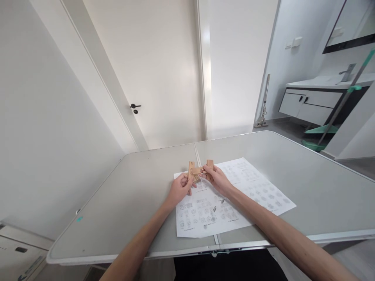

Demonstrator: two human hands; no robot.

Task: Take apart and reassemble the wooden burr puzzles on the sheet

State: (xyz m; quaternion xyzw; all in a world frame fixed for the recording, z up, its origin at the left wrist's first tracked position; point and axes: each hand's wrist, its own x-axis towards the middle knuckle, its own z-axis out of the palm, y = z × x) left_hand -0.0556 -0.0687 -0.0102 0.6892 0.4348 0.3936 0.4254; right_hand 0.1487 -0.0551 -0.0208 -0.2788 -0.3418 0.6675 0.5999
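Note:
My left hand (182, 186) is closed around the lower part of a light-brown wooden block piece (191, 167) with small dark holes near its top. From the right, my right hand (215, 177) grips another wooden piece (210, 162) that stands up behind the fingers. A short wooden bar (197, 171) spans between the two, so the parts look joined or touching; the fingers hide exactly how. Beneath the hands lies a large white instruction sheet (199, 231) printed with rows of small drawings. Two little groups of dark metal bits, perhaps screws (215, 208), rest on it.
The grey folding table (140, 179) has a metal rim and a centre seam. Beyond it stands a white door (158, 70) with a black handle (135, 106). At right are a washbasin cabinet (310, 103), a mop (265, 101) and a green dustpan (315, 145).

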